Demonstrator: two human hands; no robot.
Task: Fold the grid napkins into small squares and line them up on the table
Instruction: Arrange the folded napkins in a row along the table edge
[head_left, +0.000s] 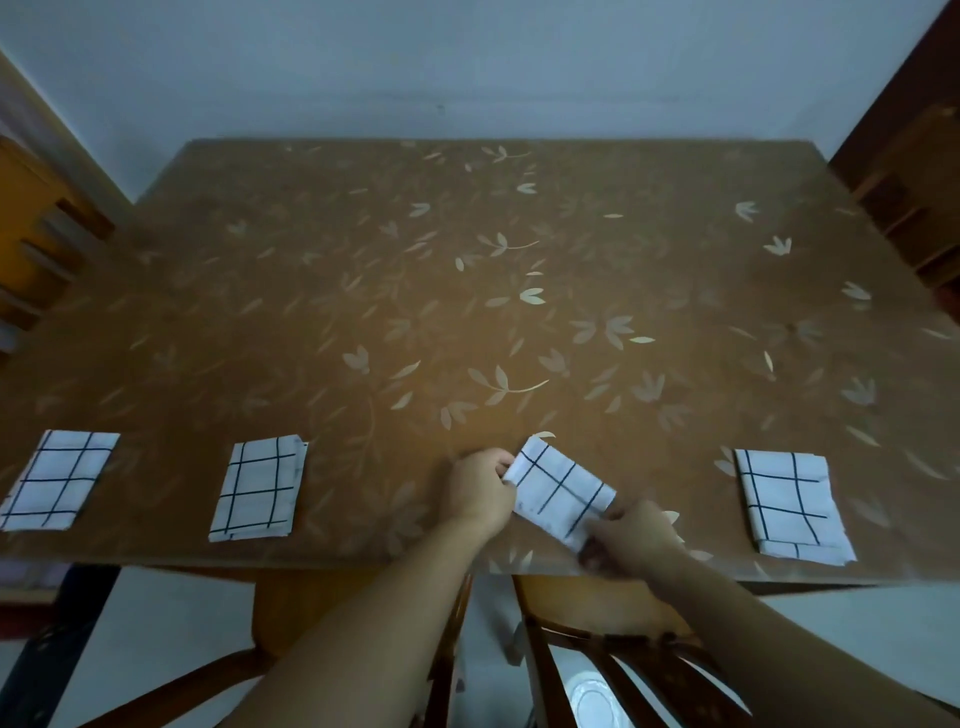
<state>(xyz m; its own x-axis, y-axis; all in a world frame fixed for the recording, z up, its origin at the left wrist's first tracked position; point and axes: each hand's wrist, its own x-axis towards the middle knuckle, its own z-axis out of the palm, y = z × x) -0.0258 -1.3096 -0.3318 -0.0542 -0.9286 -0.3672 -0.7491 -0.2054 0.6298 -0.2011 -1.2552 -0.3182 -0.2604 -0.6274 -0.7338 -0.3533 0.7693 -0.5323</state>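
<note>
Three folded white napkins with black grid lines lie along the table's near edge: one at the far left (57, 480), one left of centre (258, 491), one at the right (792, 506). A fourth folded grid napkin (558, 491) sits tilted between them. My left hand (480, 491) pinches its upper left corner. My right hand (631, 538) grips its lower right end near the table edge.
The table (467, 312) has a brown cloth with a pale leaf pattern. Wooden chairs stand at the left (36, 249), at the right (914, 208) and just below the near edge (597, 649). A grey wall rises behind the table.
</note>
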